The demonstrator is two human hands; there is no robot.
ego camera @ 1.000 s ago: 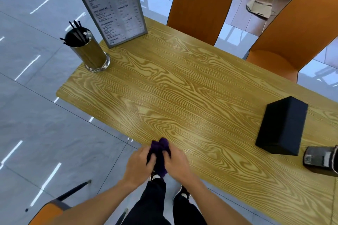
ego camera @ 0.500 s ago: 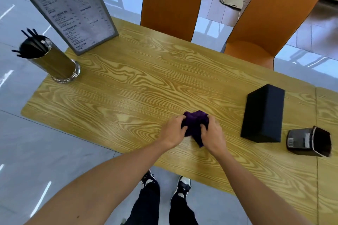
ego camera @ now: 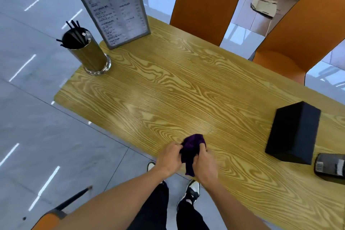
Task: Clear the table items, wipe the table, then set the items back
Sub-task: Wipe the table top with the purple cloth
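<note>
A bunched purple cloth (ego camera: 190,150) is held between both hands at the near edge of the wooden table (ego camera: 168,89). My left hand (ego camera: 168,157) grips its left side, and my right hand (ego camera: 204,162) grips its right side and hanging tail. At the table's far left corner stand a metal cup of black straws (ego camera: 87,52) and an upright menu board (ego camera: 112,3). A black box (ego camera: 293,132) stands at the right. Beside it, at the frame's right edge, lies a dark container (ego camera: 330,166) on its side.
Two orange chairs (ego camera: 205,3) (ego camera: 298,39) stand along the table's far side. Part of another orange chair (ego camera: 48,218) shows at the lower left. My legs and shoes (ego camera: 190,192) are just off the near edge, on grey tiled floor.
Both hands with the cloth first moved out over the table, then drew back to the near edge. The items on the table stay where they were.
</note>
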